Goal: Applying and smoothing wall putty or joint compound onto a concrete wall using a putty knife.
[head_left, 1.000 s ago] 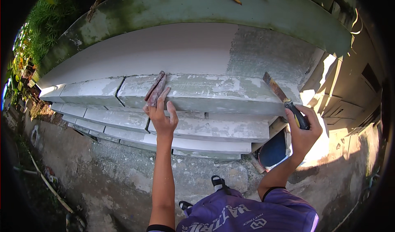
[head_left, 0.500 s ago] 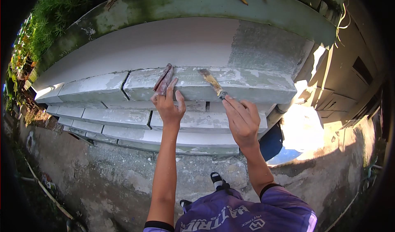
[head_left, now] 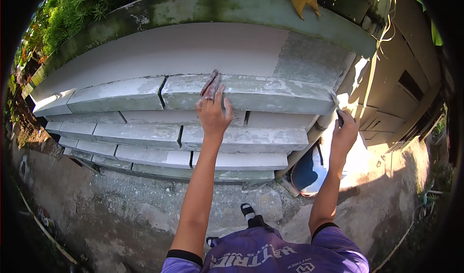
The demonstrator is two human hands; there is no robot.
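Observation:
My left hand (head_left: 214, 120) is closed round a folded, dusty reddish-brown piece of sandpaper (head_left: 210, 85). It rests on the top block ledge (head_left: 270, 87), just right of a dark vertical joint. The ledge is patchy white and grey-green. My right hand (head_left: 344, 135) grips a putty knife (head_left: 335, 100) by its dark handle at the ledge's right end. The blade points up toward the corner and looks thin from this angle; whether it touches the ledge is hard to tell.
Stepped rows of blocks (head_left: 241, 140) lie below the ledge. A white wall panel (head_left: 193, 50) with a rough grey patch (head_left: 314, 55) rises behind, under a mossy curved rim (head_left: 217, 4). At the right are a pipe (head_left: 309, 142) and a blue container (head_left: 304, 171).
My right hand has carried the putty knife rightward from the middle of the ledge to its right end. My left hand stays at the ledge with the sandpaper. The view has shifted slightly.

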